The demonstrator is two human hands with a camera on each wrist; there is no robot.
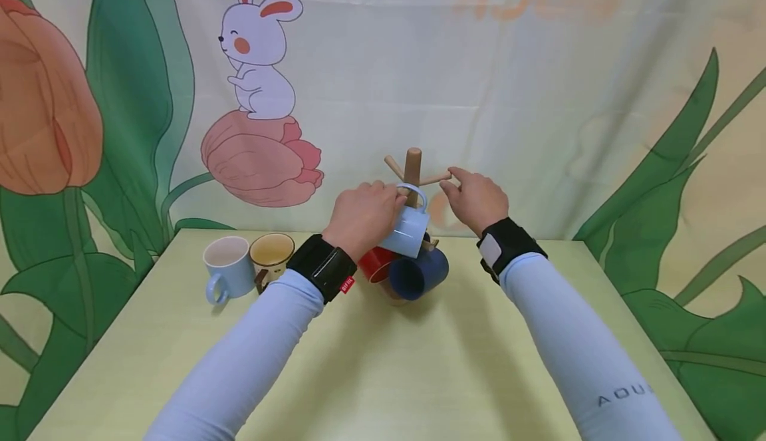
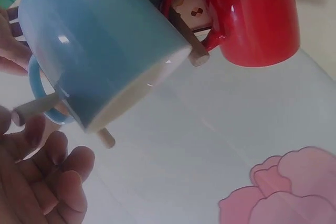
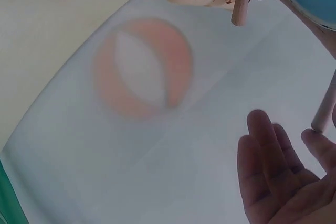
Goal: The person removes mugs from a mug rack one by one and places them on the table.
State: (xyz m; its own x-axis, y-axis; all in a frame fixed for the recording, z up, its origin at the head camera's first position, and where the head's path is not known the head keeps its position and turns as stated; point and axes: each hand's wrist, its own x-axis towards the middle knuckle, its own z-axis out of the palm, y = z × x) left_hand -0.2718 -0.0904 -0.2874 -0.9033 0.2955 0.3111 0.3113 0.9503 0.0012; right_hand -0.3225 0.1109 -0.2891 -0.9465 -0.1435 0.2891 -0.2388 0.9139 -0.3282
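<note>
- Two hands at the wooden mug tree (image 1: 413, 161): the left hand (image 1: 366, 215) loosely curled near one peg's end, grip unclear; the right hand (image 1: 479, 201) pinching another peg's tip (image 1: 443, 177).
- On the tree, a light-blue mug (image 1: 409, 233) tilts, handle around a peg, above red (image 1: 377, 266) and navy (image 1: 426, 273) mugs.
- Beneath the tree, a pale yellow-green table (image 1: 359, 374); behind it, a rabbit-and-tulip fabric backdrop (image 1: 538, 95).
- Right sleeve (image 1: 574, 321) lettering: "AQU…"; left wrist strap's red tag (image 1: 347, 285) too small to read.
</note>
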